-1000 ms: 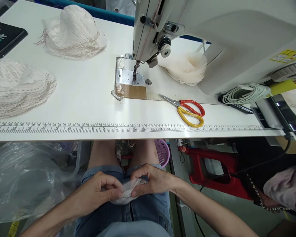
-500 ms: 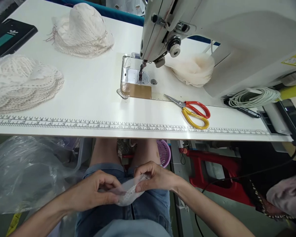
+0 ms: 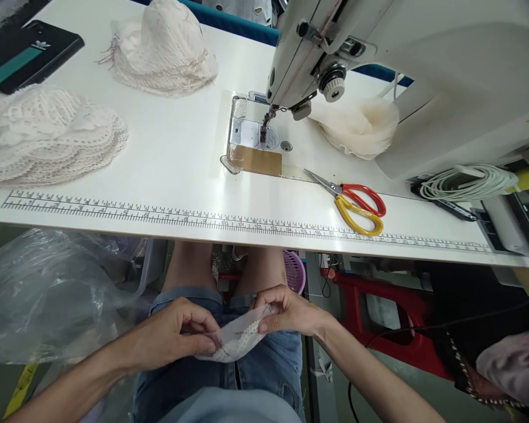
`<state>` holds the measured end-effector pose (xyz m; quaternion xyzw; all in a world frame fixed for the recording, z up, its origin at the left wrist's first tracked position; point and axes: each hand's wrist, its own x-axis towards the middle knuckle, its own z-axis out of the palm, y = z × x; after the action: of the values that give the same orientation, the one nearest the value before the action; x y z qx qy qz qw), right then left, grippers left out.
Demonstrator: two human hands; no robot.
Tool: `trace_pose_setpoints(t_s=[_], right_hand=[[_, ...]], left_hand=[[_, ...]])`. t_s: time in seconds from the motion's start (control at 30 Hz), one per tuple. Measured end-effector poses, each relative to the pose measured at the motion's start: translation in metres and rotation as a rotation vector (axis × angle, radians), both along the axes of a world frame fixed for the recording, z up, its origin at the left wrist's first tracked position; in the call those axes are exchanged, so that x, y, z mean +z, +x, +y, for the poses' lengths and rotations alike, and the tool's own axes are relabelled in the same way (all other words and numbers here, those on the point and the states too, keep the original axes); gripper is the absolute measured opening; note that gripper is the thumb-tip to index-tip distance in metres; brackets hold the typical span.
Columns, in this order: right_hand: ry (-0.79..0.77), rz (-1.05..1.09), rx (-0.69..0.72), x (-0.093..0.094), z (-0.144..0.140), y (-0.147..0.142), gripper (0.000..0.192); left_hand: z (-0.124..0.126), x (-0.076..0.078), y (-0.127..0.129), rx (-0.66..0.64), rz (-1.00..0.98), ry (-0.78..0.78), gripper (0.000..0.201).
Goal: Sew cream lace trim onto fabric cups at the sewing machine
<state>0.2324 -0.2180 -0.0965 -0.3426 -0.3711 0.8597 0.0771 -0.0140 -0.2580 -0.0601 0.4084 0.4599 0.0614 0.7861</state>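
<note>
Lace piece point(image 3: 235, 341) | pinched by both hands | lap, below table point(image 3: 167, 170) | scissors point(image 3: 357, 202) above

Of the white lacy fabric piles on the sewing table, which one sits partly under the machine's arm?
The smooth cream fabric pile right of the needle, tucked beneath the white sewing machine; the two knobbly lace piles lie in the open, left.

- Small piece of white lace fabric point(image 3: 235, 341): thin, semi-transparent, with a scalloped, patterned edge running along its lower side; it is stretched between both hands above the lap, below the table edge, and lies over blue denim shorts.
- Left hand point(image 3: 176, 335): thumb and fingers pinch the left end of the lace.
- Right hand point(image 3: 286, 311): thumb and fingers pinch the upper right end, held slightly higher, so the piece slants upward to the right.
</note>
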Motion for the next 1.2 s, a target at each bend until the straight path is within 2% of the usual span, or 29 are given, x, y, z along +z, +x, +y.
trace_pose_setpoints(t_s=[0.27, 0.43, 0.5, 0.6, 0.73, 0.87, 0.97, 1.07, 1.2], right_hand=[[-0.005, -0.006, 0.005, 0.001, 0.0, -0.001, 0.029], [0.009, -0.005, 0.026, 0.003, -0.002, -0.003, 0.027], [0.035, -0.011, 0.033, 0.003, -0.003, -0.004, 0.026], [0.079, -0.027, 0.051, 0.004, -0.003, -0.004, 0.026], [0.127, -0.026, 0.054, 0.006, -0.002, -0.006, 0.028], [0.223, -0.014, 0.082, 0.012, -0.002, -0.014, 0.031], [0.259, -0.001, 0.129, 0.017, -0.001, -0.019, 0.035], [0.336, 0.031, 0.137, 0.019, 0.0, -0.021, 0.034], [0.395, 0.048, 0.144, 0.019, 0.001, -0.02, 0.029]], left_hand=[[0.001, 0.0, -0.001, 0.054, -0.052, -0.012, 0.013], [0.002, -0.001, -0.002, -0.01, -0.058, 0.071, 0.027], [0.003, -0.002, -0.001, -0.055, -0.017, 0.137, 0.028], [0.001, -0.004, 0.0, -0.065, 0.005, 0.189, 0.019], [-0.002, -0.008, -0.004, 0.005, -0.059, 0.14, 0.014], [0.0, -0.005, -0.007, -0.042, -0.013, 0.096, 0.017], [0.004, -0.001, -0.001, -0.076, 0.023, 0.141, 0.02], [0.007, 0.0, 0.008, -0.079, 0.067, 0.177, 0.017], [0.007, -0.001, 0.012, -0.057, 0.099, 0.121, 0.014]])
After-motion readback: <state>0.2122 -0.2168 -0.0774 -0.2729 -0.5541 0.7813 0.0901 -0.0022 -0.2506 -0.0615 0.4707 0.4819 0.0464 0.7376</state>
